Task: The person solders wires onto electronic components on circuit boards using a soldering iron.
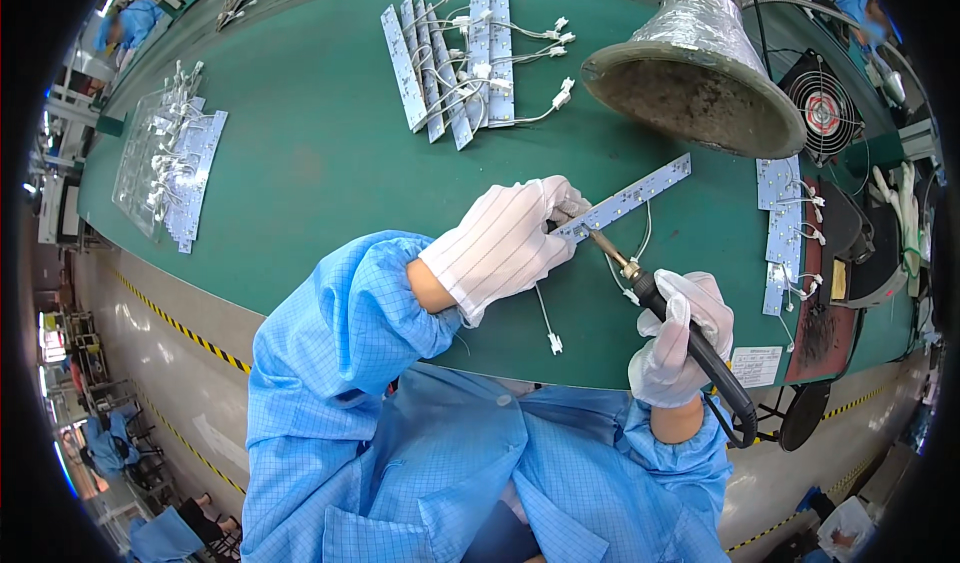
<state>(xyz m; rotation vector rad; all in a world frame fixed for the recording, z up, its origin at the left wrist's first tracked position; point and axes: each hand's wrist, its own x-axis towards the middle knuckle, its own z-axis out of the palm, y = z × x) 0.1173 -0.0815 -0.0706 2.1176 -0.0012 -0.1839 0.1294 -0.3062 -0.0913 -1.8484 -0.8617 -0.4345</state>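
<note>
My left hand (510, 241), in a white striped glove, grips the near end of a long narrow LED circuit board (640, 191). The board slants up to the right, and white wires with small connectors (555, 343) hang from it. A soldering iron (690, 338) with a black handle is in my gloved right hand (682, 338), fingers wrapped round it. The iron's metal tip meets or nearly meets the board's lower edge close to my left fingers; the exact contact is too small to tell. My left fingertips are partly hidden behind the board.
Several wired LED boards (490, 53) lie at the back middle. More are at the left by a clear plastic tray (140, 173) and at the right (783, 233). A foil-wrapped extraction hood (700, 83) hangs at the back right, beside a fan (822, 108). A paper label (757, 365) lies near the front edge.
</note>
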